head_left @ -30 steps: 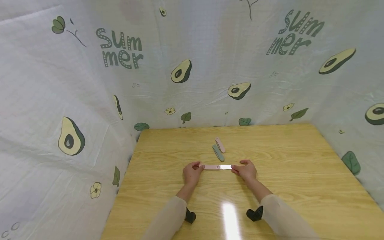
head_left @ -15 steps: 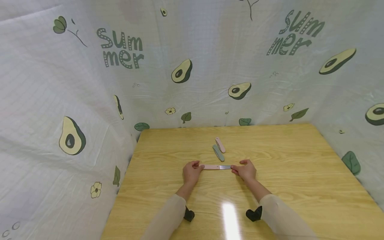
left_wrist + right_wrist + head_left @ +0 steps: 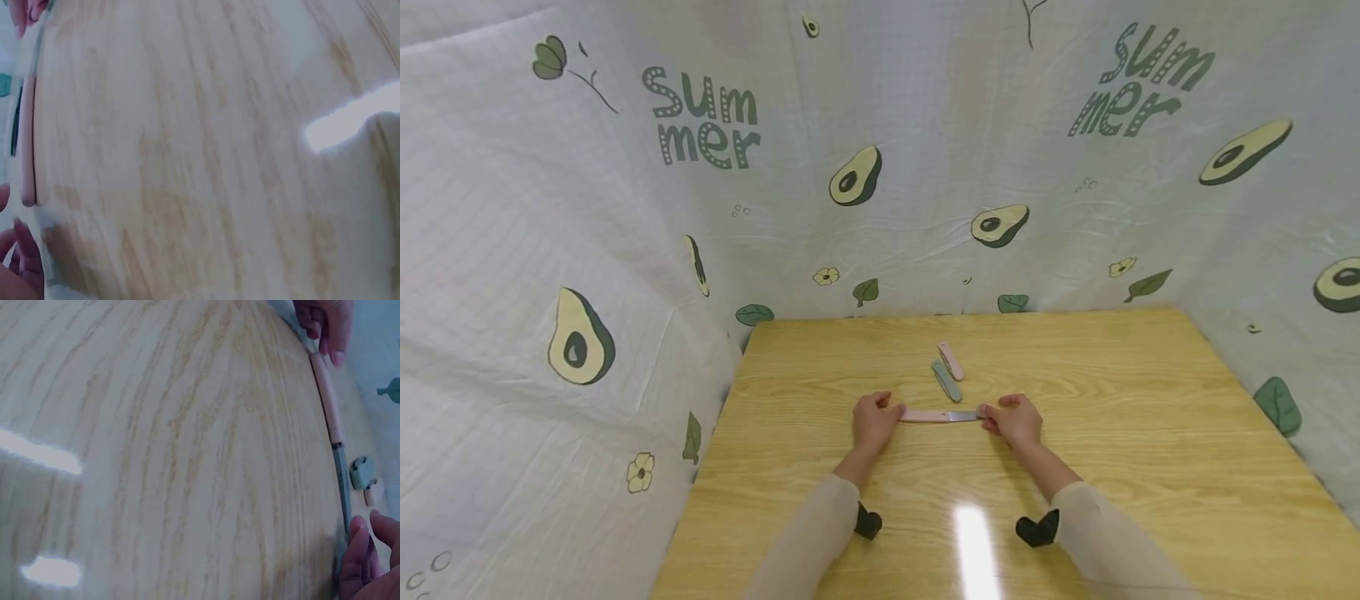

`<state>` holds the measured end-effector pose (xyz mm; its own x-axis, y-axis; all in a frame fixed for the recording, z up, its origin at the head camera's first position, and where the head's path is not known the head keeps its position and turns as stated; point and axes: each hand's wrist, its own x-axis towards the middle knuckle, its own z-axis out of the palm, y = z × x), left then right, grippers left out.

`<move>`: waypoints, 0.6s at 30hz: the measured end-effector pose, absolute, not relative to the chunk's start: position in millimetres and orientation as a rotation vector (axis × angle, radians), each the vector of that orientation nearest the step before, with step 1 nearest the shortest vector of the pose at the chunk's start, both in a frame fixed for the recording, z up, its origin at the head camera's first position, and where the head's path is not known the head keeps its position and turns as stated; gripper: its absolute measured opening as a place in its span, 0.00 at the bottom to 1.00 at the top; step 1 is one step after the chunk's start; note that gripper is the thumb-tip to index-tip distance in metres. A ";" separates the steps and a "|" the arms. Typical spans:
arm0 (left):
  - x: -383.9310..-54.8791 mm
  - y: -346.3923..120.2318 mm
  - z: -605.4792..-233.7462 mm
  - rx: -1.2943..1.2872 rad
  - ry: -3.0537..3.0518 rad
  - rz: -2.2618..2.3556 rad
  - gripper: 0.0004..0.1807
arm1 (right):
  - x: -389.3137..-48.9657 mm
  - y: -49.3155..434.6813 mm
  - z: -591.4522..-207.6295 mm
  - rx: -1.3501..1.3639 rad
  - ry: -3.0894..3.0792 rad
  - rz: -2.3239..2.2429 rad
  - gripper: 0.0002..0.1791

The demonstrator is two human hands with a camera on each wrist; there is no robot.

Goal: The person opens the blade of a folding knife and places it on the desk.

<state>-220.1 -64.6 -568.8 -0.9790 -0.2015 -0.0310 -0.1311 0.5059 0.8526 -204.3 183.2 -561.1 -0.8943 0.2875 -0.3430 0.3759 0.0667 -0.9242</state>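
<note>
A folding knife with a pink handle and its blade folded out lies crosswise between my hands in the head view. The fingers of my right hand pinch the tip of its blade. My left hand is right by the free end of the handle, fingers loosely bent; in the left wrist view a small gap shows between these fingers and the handle. Just beyond the knife lie a grey-green folded knife and a pink folded knife, side by side and slanted.
The wooden table reaches back to a white cloth printed with avocados and leaves, which also hangs at both sides. A bright reflection shows on the tabletop near the front.
My left hand has let go of the handle end and shifted slightly left. My right hand and the knife stay almost in place.
</note>
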 end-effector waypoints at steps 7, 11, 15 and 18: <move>-233.8 -51.2 -553.1 0.199 -2.622 -1.658 0.26 | -228.8 175.7 -543.0 0.603 2.399 -1.915 0.28; -239.7 -34.2 -549.0 0.134 -2.591 -1.925 0.30 | -239.1 163.3 -537.6 0.541 2.483 -1.820 0.27; -241.1 -17.8 -549.6 0.150 -2.503 -2.168 0.29 | -243.5 150.9 -539.7 0.542 2.546 -1.703 0.25; -240.0 -8.8 -550.6 0.165 -2.456 -2.253 0.29 | -244.5 143.6 -542.6 0.536 2.553 -1.666 0.24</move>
